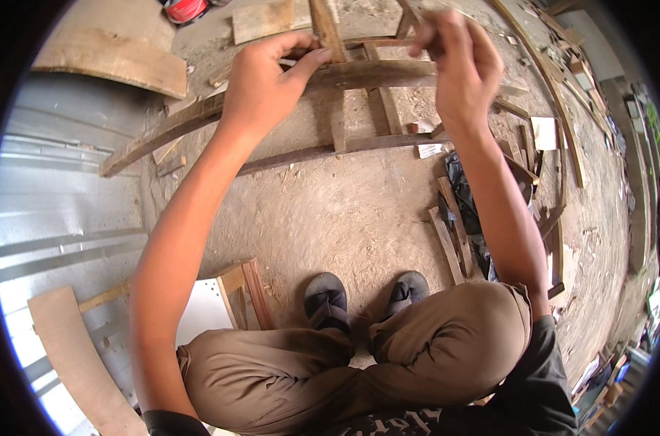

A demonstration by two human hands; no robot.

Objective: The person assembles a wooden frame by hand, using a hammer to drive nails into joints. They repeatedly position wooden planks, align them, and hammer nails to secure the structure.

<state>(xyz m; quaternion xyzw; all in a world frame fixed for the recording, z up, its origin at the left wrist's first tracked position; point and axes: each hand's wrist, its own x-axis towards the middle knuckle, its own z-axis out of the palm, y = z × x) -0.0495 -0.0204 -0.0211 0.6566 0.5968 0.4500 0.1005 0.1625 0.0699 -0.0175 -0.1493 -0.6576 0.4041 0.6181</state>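
A long wooden beam (388, 73) runs across in front of me, with an upright wooden post (326, 25) meeting it and more wooden bars behind and below. My left hand (268, 83) is beside the post, just above the beam. Its thumb and fingertips are pinched together, and whatever sits between them is too small to make out. Over the beam's right end is my right hand (464, 69), raised, with its fingers curled in and a little blurred. What those fingers hold, if anything, cannot be made out.
A metal sheet wall (68, 189) stands at left beside a wooden board (112, 62). Wood offcuts (446, 240) and a black plastic bag (460, 189) lie at right. A red spool-like object (186, 9) is at the far left. Sawdust covers the floor (322, 211).
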